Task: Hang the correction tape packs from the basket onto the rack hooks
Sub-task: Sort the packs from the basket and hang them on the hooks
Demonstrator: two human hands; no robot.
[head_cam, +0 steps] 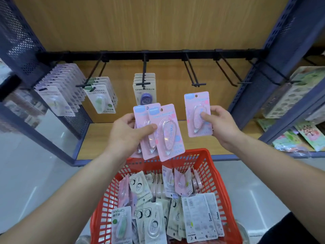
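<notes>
Right grip [221, 125] pinches one pink correction tape pack [197, 113], thumb on the blister, card upright, its hole just below the tip of an empty rack hook [195, 74]. Left grip [130, 132], alongside, clamps a fan of pink packs [158, 132] between thumb and fingers. Beneath both: red basket [209, 166], more packs loose inside. Up-left of them, loaded hooks [144, 80].

Pale pink, dotted with pastel flowers: fanned packs [168, 132] in the left hand [128, 134], single pack [193, 106] in the right hand [221, 127]. Below the hands, red lattice basket [209, 171] of white, pink and green-marked loose packs [154, 224]. Beyond the hands: black hooks [198, 84], lilac, green and purple hanging packs [99, 97], wood-grain panel [158, 23], blue perforated frame [274, 41].
</notes>
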